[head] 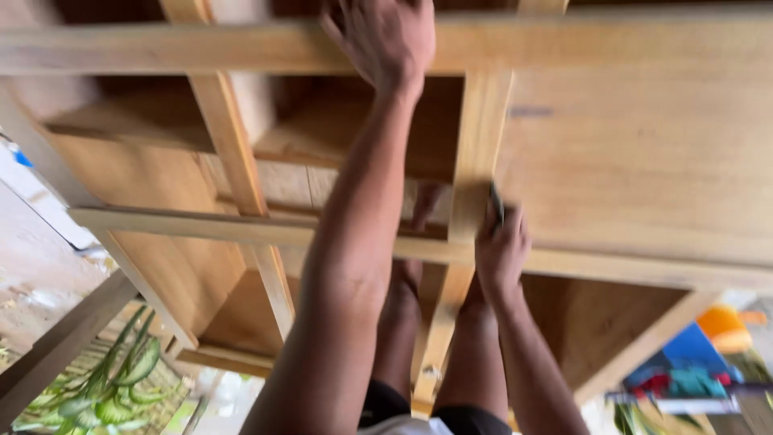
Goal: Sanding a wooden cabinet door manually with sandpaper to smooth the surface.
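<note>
Our left hand [386,36] presses flat on the cabinet [644,161] top rail; our right hand [501,246] pinches a dark pad [496,201] against the upright [475,161]. We should rub along the grain.

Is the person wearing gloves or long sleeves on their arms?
No gloves and no long sleeves. The left hand and the right hand are both bare, and both forearms are uncovered all the way down to the bottom edge of the picture. No watch, ring or bracelet shows on either wrist or on the fingers. The picture is a bit blurry, so tiny details could be missed.
</note>
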